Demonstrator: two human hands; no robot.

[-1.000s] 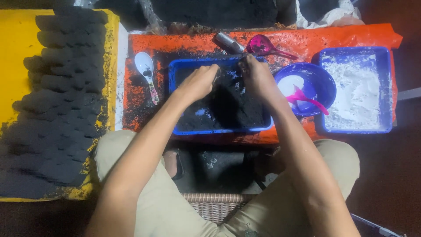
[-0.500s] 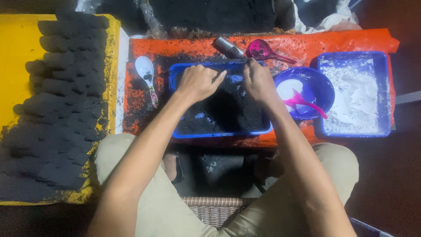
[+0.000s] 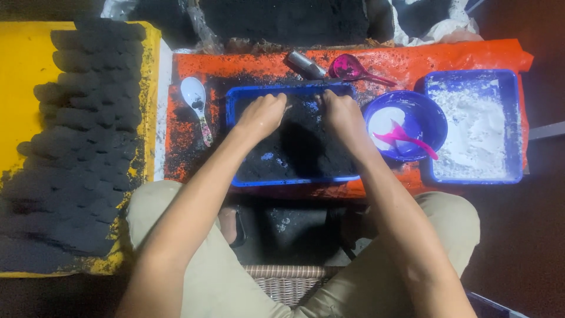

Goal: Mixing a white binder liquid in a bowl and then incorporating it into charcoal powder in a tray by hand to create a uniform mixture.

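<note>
Both hands are down in a shallow blue rectangular plastic tray [image 3: 235, 141] of black powdery material [image 3: 306, 150]. The left hand [image 3: 262, 115] is curled into a loose fist on the powder, the right hand [image 3: 341, 115] pressed into it with fingers bent; they sit near each other at the tray's far edge but apart, and whether either clutches a lump cannot be told. The step in hand looks like working or gathering the dark mix by hand.

Just right of the tray stands a round blue plastic bowl [image 3: 432, 115] of white powder with a pink spoon [image 3: 406, 136], and beyond it a second blue tray of white powder [image 3: 477, 126]. A white ceramic spoon [image 3: 195, 103] lies to the left on the orange plastic sheet [image 3: 182, 147]. Rows of dark moulded lumps [image 3: 88, 135] rest on a yellow board [image 3: 23, 94]. No labels or signs show.
</note>
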